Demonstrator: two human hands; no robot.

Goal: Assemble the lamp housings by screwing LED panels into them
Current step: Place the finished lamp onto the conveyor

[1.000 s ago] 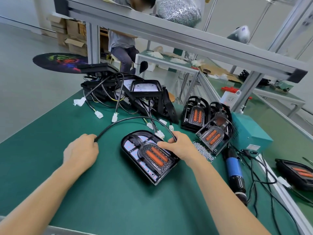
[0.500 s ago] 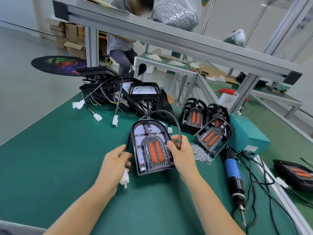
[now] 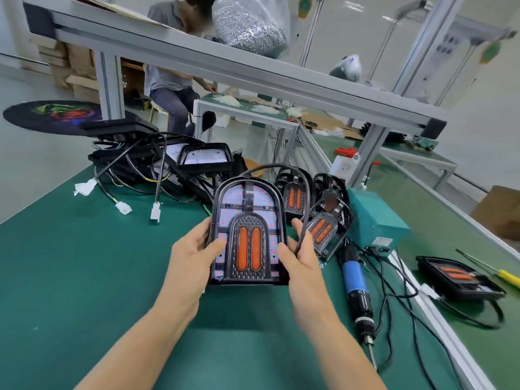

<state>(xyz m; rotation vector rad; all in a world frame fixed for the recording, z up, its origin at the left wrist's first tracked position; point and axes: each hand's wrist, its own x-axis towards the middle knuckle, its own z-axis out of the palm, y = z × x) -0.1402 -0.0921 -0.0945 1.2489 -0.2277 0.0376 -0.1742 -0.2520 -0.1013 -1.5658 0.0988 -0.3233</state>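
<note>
A black arch-shaped lamp housing (image 3: 247,209) with a white LED panel and two orange strips is held upright above the green bench, its flat end toward me. My left hand (image 3: 194,254) grips its left edge, thumb on the panel. My right hand (image 3: 301,257) grips its right edge and also holds the lamp's black cable (image 3: 302,235), which loops over the top of the housing. Several similar lamps (image 3: 320,229) lie just right of it. A blue electric screwdriver (image 3: 356,280) lies on the bench to the right.
A pile of black housings with cables and white connectors (image 3: 157,161) sits at the back left. A teal power box (image 3: 374,218) and tangled cords stand on the right, and another lamp (image 3: 461,274) and a yellow-handled tool (image 3: 506,275) beyond the rail. An aluminium frame (image 3: 225,66) crosses overhead. A person sits behind.
The lamp was lifted off the bench, turned with its arch away from me and raised upright. My left hand moved from the cable end to the housing's left edge.
</note>
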